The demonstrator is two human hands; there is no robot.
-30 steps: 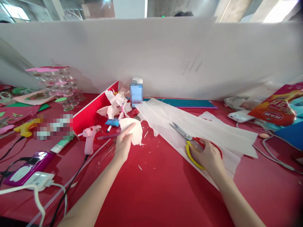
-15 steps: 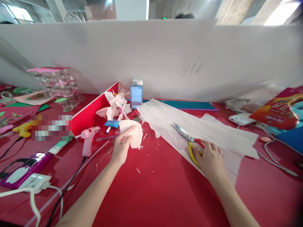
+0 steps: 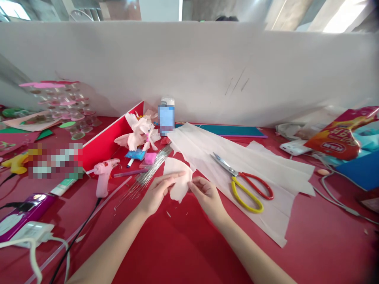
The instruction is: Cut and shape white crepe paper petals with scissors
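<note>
A pale petal-shaped paper piece (image 3: 179, 189) is held over the red table by both hands. My left hand (image 3: 156, 191) pinches it from the left, fingers lying across its face. On its right edge my right hand (image 3: 207, 193) closes thumb and fingers. Scissors with red and yellow handles (image 3: 247, 193) lie on the long white paper sheets (image 3: 219, 152), blades partly apart. Just behind my left hand is a bundle of thin wires (image 3: 154, 167). A pale paper flower (image 3: 136, 132) rests beyond them.
A pink glue gun (image 3: 103, 177) with a black cord, a purple device (image 3: 25, 213) and a white adapter (image 3: 34, 233) are at left. A phone (image 3: 166, 120) stands at the back. A red-orange bag (image 3: 340, 136) and cables lie at right.
My right hand has let go of the scissors, which now lie on the white sheets, and moved left to the paper piece. My left hand has brought the piece slightly nearer and to the right.
</note>
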